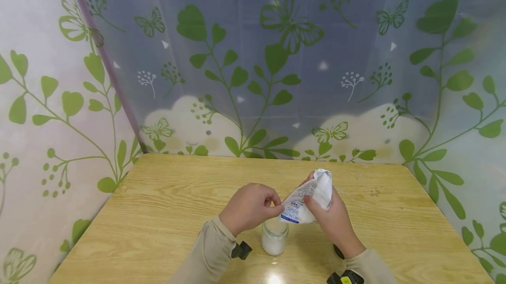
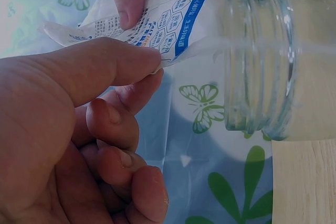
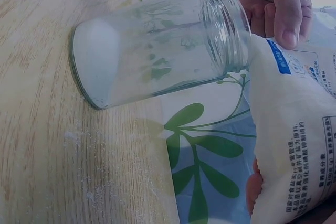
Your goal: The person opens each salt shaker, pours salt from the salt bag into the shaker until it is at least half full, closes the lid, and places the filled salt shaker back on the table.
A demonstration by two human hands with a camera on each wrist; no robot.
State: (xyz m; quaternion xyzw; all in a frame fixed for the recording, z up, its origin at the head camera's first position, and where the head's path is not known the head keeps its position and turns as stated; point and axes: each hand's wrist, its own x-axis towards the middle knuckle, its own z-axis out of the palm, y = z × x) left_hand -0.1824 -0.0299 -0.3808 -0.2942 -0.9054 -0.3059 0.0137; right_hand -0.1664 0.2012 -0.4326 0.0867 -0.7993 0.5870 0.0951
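A white salt packet [image 1: 322, 187] with blue print is tilted over a clear glass jar [image 1: 275, 231], its lower corner close to the mouth. My right hand [image 1: 337, 224] grips the packet's body, thumb on the printed face. With thumb and forefinger, my left hand [image 1: 253, 207] pinches the packet's edge near that low corner; its other fingers curl loosely in the left wrist view. White salt [image 3: 97, 59] lies in the bottom of the upright jar. A pale stream [image 2: 310, 45] runs down inside the jar in the left wrist view.
The jar stands on a light wood-grain table [image 1: 170, 213]. Fine white grains [image 3: 89, 195] are scattered on the tabletop beside it. Behind the table hangs a leaf-and-butterfly patterned curtain [image 1: 245, 33], with similar sheets at both sides. Black straps [image 1: 241, 250] sit on the wrists.
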